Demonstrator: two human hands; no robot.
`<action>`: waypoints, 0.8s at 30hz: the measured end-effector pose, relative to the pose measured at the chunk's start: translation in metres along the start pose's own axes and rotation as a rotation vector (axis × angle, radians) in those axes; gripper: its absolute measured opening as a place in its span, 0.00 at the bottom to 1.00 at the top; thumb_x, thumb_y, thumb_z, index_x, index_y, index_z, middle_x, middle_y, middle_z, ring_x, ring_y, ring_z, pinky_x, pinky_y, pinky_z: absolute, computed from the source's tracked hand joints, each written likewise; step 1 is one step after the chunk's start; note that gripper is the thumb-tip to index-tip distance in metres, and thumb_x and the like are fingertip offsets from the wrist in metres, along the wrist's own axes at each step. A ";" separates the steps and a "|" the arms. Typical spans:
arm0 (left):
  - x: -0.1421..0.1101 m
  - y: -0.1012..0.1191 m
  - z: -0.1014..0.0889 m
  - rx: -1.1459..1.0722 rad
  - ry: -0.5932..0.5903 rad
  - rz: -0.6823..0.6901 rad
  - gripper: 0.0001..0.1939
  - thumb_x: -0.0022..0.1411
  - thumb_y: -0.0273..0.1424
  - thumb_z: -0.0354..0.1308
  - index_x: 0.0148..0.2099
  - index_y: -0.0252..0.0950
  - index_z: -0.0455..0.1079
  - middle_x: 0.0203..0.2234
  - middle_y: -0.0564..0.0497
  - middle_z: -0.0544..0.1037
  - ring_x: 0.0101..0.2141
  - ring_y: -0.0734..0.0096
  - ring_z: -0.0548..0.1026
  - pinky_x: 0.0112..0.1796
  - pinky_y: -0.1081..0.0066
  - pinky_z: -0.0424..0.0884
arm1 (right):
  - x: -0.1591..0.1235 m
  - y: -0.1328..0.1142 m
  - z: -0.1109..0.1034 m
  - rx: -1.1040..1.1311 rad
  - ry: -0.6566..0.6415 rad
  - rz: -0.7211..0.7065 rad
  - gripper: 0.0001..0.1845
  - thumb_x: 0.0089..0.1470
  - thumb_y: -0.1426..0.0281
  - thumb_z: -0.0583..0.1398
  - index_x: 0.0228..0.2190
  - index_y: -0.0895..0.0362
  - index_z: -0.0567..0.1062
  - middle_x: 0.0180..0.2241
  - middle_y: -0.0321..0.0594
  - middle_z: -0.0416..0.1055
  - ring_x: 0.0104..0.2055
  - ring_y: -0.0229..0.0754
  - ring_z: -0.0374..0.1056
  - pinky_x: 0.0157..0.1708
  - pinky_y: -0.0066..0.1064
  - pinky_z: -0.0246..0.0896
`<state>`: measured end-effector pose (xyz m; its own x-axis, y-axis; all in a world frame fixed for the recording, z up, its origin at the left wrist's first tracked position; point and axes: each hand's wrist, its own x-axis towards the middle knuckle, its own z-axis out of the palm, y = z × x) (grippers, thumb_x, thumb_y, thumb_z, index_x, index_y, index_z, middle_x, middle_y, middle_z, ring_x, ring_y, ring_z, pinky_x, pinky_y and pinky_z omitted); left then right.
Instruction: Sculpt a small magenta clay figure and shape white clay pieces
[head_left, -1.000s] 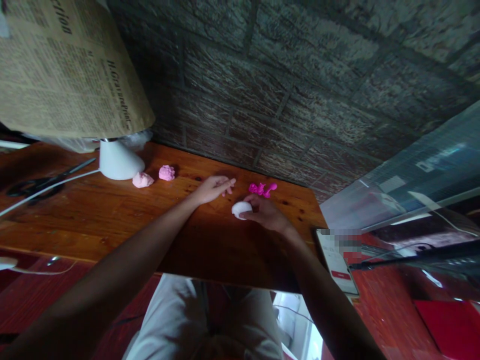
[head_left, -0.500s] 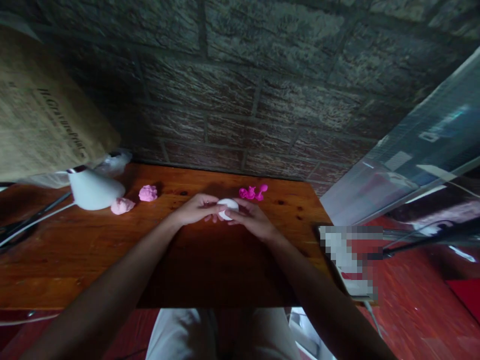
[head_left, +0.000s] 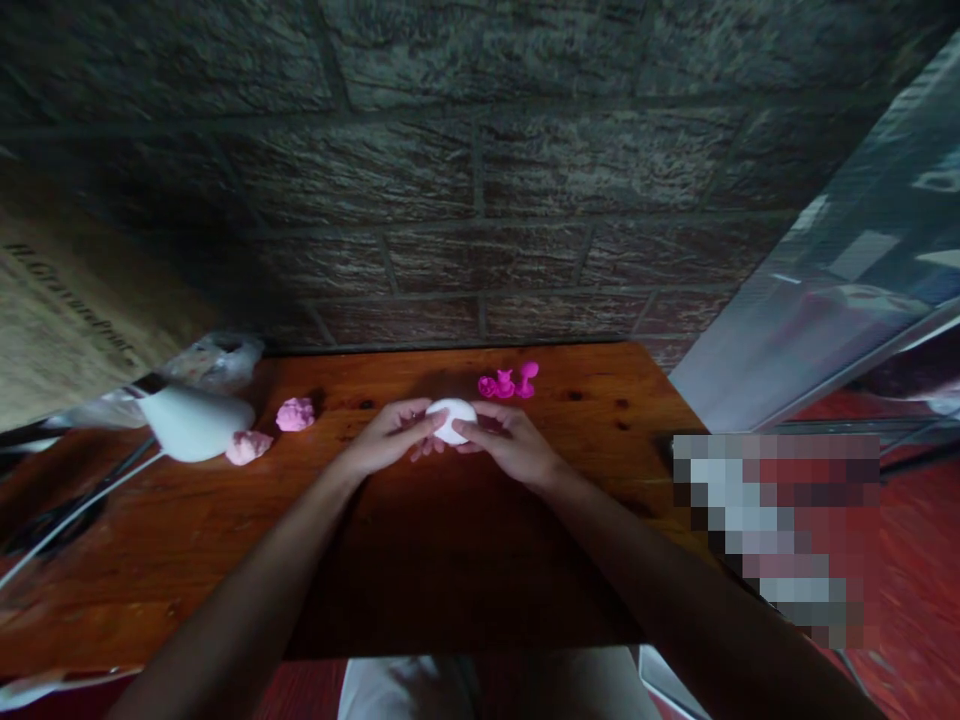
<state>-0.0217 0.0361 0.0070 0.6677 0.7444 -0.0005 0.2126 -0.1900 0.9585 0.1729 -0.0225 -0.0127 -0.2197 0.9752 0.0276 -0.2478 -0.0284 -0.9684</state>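
A smooth white rounded lump (head_left: 450,421), its material hard to tell, is held between both hands above the wooden table. My left hand (head_left: 394,434) grips it from the left, thumb on its face and fingers curled behind. From the right, my right hand (head_left: 516,441) closes on the same lump, thumb pressed against its front. Just behind my right hand stand small magenta figures (head_left: 505,384) in a row. Off to the left of my left hand lie a pink crumpled lump (head_left: 295,414) and a paler pink lump (head_left: 248,447).
A white cone-shaped lamp base (head_left: 196,425) with a cable stands at the left, below a brown printed paper bag (head_left: 67,300). Clear plastic (head_left: 221,360) lies behind it. A brick wall (head_left: 420,180) borders the wooden table (head_left: 225,530). A grey panel (head_left: 739,345) rises at the right.
The view has shifted, so the bag sits lower and further left. Both hands still hold the white lump, which now shows a broader face between the thumbs.
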 end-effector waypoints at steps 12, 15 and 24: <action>0.002 -0.005 0.003 0.042 0.071 0.029 0.26 0.60 0.53 0.59 0.37 0.32 0.73 0.21 0.53 0.74 0.21 0.77 0.69 0.23 0.76 0.64 | 0.001 -0.006 -0.001 -0.128 -0.012 0.008 0.22 0.51 0.53 0.67 0.39 0.58 0.80 0.38 0.42 0.79 0.38 0.40 0.75 0.40 0.34 0.74; 0.002 -0.006 0.003 0.109 0.048 0.031 0.28 0.62 0.55 0.55 0.29 0.33 0.71 0.18 0.53 0.72 0.19 0.77 0.66 0.22 0.75 0.61 | 0.000 -0.008 -0.001 -0.194 0.009 -0.053 0.20 0.52 0.53 0.66 0.36 0.57 0.79 0.34 0.40 0.78 0.35 0.39 0.73 0.37 0.32 0.72; 0.000 -0.004 0.010 0.156 0.075 0.100 0.29 0.61 0.56 0.54 0.24 0.35 0.65 0.16 0.56 0.65 0.20 0.78 0.61 0.22 0.75 0.57 | -0.003 -0.006 0.001 -0.345 0.131 -0.144 0.20 0.54 0.51 0.64 0.30 0.56 0.74 0.24 0.33 0.69 0.25 0.35 0.61 0.26 0.28 0.58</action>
<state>-0.0154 0.0304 0.0002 0.6373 0.7612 0.1197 0.2594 -0.3582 0.8969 0.1745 -0.0254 -0.0065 -0.0778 0.9842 0.1592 0.0690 0.1646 -0.9839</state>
